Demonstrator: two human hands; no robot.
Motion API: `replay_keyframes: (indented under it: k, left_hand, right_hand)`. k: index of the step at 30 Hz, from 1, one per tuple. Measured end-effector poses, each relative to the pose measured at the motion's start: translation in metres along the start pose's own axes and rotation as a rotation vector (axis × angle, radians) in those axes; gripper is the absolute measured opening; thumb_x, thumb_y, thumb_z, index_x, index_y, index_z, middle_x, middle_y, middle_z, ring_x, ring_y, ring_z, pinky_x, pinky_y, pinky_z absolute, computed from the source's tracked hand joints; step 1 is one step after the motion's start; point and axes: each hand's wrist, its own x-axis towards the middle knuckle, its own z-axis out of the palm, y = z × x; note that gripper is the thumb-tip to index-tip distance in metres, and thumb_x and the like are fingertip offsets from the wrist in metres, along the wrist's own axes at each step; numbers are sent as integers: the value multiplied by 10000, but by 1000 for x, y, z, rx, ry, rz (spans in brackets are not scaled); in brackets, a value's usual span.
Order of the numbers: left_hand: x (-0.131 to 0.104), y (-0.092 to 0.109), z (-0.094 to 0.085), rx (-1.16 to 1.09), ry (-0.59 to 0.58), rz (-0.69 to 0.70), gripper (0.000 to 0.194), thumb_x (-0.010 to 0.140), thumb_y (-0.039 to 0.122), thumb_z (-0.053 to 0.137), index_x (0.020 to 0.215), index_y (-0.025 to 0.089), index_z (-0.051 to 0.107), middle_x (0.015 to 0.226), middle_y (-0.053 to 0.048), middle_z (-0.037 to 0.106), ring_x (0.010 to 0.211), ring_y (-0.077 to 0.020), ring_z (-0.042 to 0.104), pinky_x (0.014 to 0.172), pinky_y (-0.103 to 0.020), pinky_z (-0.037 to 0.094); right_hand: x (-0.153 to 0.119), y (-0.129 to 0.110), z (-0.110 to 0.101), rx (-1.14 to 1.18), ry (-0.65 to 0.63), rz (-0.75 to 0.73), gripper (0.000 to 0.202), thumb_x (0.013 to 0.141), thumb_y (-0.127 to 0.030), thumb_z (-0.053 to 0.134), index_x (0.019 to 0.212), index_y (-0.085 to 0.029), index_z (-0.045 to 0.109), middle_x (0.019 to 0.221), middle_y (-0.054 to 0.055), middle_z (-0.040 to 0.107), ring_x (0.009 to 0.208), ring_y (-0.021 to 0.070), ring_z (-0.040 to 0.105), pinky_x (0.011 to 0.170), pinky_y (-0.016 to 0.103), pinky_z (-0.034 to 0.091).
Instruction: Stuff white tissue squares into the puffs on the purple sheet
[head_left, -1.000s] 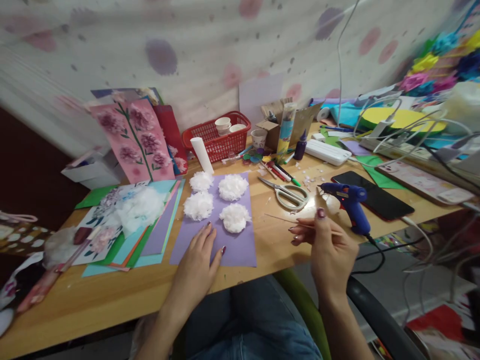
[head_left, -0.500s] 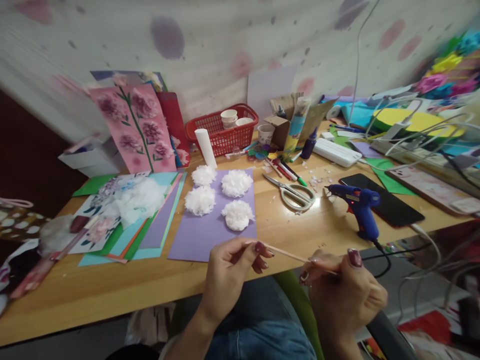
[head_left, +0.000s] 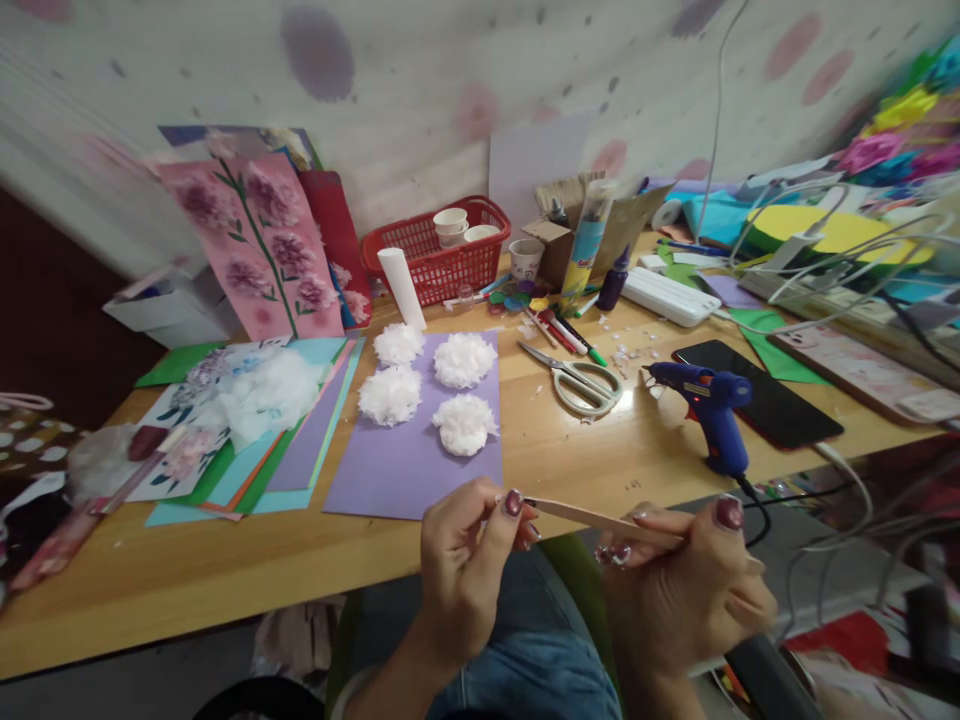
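Observation:
A thin, flat, light-brown wooden stick (head_left: 589, 517) spans the gap between my two hands, over the table's front edge. My left hand (head_left: 465, 560) pinches its left end, where a small dark tip shows. My right hand (head_left: 686, 585) is closed round the other end, thumb on top, and covers part of it. Just beyond my left hand, purple paper (head_left: 390, 480) lies flat with several fluffy white tissue-paper flowers (head_left: 465, 358) on it. A blue glue gun (head_left: 705, 405) with a red light rests beyond my right hand. Silver scissors (head_left: 585, 385) with pale handles lie between.
Coloured sheets with a white tissue bundle (head_left: 266, 393) are at left, before a pink flower picture (head_left: 247, 240). A red basket (head_left: 457, 278) holds paper cups. Two phones, a black one (head_left: 757, 392) among them, and white cables lie right.
The wooden stick has turned so that its broad face shows more. My hands stay on its two ends. The whole view has shifted slightly.

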Motion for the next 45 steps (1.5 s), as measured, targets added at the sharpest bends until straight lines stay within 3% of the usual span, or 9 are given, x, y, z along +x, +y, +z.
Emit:
replay_keyframes:
  k: [5,10,18,27,30,34,38,42,45]
  left_hand:
    - [13,-12,-17,-7,34,23,308,923,290,596,637,177,615,555,24,582,517,-93,536,514,-190,445]
    - [22,-14,-12,17,-100,-35,446,962,304,510,533,203,440,433,54,437,404,-83,438,433,-192,400]
    - [19,3,8,24,-237,-49,219,911,331,648,919,176,802,835,-78,809,575,-153,719,573,-265,626]
    - [30,-4,23,3,-135,-140,236,597,307,898,555,174,707,580,-47,745,500,-177,699,496,-269,611]
    - [37,-15,43,195,-263,-131,323,703,364,841,528,175,647,528,-43,703,497,-177,680,461,-251,550]
    - [41,-24,53,630,-456,171,151,904,206,645,812,192,763,847,-83,794,809,-226,743,726,-326,587]
    - [33,-24,17,694,-480,355,245,937,109,569,1063,218,749,975,-55,775,896,-201,715,791,-317,568]
    - [28,-23,-46,823,-203,471,120,906,179,665,802,203,721,898,-55,755,870,-209,692,783,-338,557]
    - [29,-29,-83,991,-62,448,80,926,245,638,901,208,705,1132,-96,738,1056,-259,686,920,-424,558]
  right_hand:
    - [27,-3,-1,55,58,97,418,881,-413,644,545,-165,641,335,-45,463,259,81,401,295,206,342]
    - [36,-2,-6,116,54,123,406,859,-423,664,548,-162,643,329,-44,458,256,83,389,291,207,340]
    - [34,-4,-12,170,-94,125,421,852,-466,677,553,-170,650,330,-42,456,257,86,395,299,205,323]
    - [39,-4,-15,195,-143,183,297,812,-387,673,601,-182,638,423,-41,521,350,101,497,369,216,394]
    - [42,-9,-16,158,-45,108,265,841,-333,631,616,-193,627,443,-43,517,368,102,490,375,222,389]
    - [42,-14,-18,146,24,-80,199,888,-392,630,824,-212,686,667,0,656,576,159,625,552,303,529]
    - [36,-4,-19,-42,-218,-98,331,984,-471,500,863,-221,682,730,20,668,670,185,665,685,348,544]
    - [30,16,-10,-254,-437,-79,415,981,-490,517,780,-190,723,660,35,665,651,175,649,647,303,502]
    - [27,29,2,-409,-583,-149,458,999,-504,466,798,-190,732,666,32,672,645,159,653,616,272,496]
